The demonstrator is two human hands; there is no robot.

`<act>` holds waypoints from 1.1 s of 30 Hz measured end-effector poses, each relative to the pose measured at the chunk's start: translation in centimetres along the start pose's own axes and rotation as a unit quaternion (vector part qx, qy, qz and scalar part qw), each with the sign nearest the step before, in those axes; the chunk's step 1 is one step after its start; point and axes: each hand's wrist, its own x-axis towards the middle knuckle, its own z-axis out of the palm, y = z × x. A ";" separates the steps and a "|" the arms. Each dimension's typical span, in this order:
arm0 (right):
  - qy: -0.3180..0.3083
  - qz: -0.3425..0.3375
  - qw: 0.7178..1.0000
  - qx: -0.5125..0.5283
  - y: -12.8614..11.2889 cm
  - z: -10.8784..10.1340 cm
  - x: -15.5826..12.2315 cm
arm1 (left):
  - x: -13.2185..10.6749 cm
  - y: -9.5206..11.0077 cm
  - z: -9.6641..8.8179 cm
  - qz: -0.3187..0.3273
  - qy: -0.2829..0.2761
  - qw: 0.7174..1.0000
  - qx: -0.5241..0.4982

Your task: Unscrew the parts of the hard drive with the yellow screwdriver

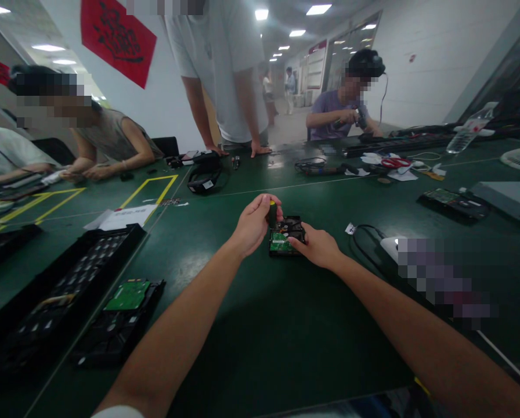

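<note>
A small black hard drive (286,236) with a green circuit board facing up lies on the dark green table (260,325) in front of me. My left hand (253,223) is closed round a screwdriver (271,212) with a dark handle and yellow top, held upright over the drive's left corner. My right hand (317,247) rests on the drive's right side, fingers pressed against it and holding it still.
Another drive with a green board (127,299) lies at lower left beside long black trays (64,290). A cable (367,244) curls at the right. Several people sit or stand along the far edge, with tools, red scissors (394,163) and a bottle (469,132).
</note>
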 end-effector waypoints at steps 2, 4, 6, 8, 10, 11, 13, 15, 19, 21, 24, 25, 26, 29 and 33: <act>-0.002 0.004 1.000 -0.003 -0.1 0.0 0.0 | 0.0 -0.3 0.4 -0.006 0.015 1.000 -0.023; -0.003 0.006 1.000 -0.007 -0.1 -0.1 0.0 | 0.0 -0.4 0.6 -0.006 0.018 1.000 -0.022; 0.000 0.004 1.000 -0.010 -0.2 -0.1 0.0 | 0.0 -0.7 0.5 0.006 0.017 1.000 -0.003; 0.001 0.002 1.000 -0.010 -0.2 -0.1 0.0 | 0.1 -1.0 0.3 0.022 0.020 0.999 0.016; -0.001 0.003 1.000 -0.009 -0.1 0.0 0.1 | 0.2 -1.3 0.0 0.030 0.024 0.999 0.024; -0.001 0.003 1.000 -0.009 -0.1 0.0 0.1 | 0.2 -1.3 -0.1 0.030 0.024 0.999 0.026; -0.002 0.004 1.000 -0.008 0.0 0.1 0.2 | 0.2 -1.3 -0.2 0.028 0.022 0.999 0.029; -0.001 0.004 1.000 -0.007 0.1 0.1 0.2 | 0.1 -1.0 -0.3 0.018 0.013 0.999 0.035; 0.003 0.000 1.000 -0.003 0.1 0.2 0.2 | -0.1 -0.1 -0.4 -0.010 -0.017 0.999 0.045; 0.003 -0.002 1.000 -0.002 0.0 0.1 0.2 | -0.1 0.2 -0.5 -0.016 -0.016 0.998 0.052; -0.001 -0.006 1.000 0.004 0.0 0.0 0.1 | 0.0 0.7 -0.8 -0.007 0.011 0.996 0.086; -0.003 -0.006 1.000 0.007 -0.1 -0.1 0.1 | 0.0 0.8 -0.8 -0.003 0.019 0.995 0.101; -0.005 -0.004 1.000 0.010 -0.1 -0.1 0.1 | 0.0 1.0 -0.9 -0.003 0.025 0.993 0.115; -0.009 0.003 1.000 0.012 -0.1 -0.2 0.0 | 0.0 1.6 -1.0 -0.023 0.029 0.991 0.126; -0.010 0.002 1.000 0.008 0.0 -0.1 0.0 | -0.2 1.8 -0.9 -0.058 0.033 0.994 0.082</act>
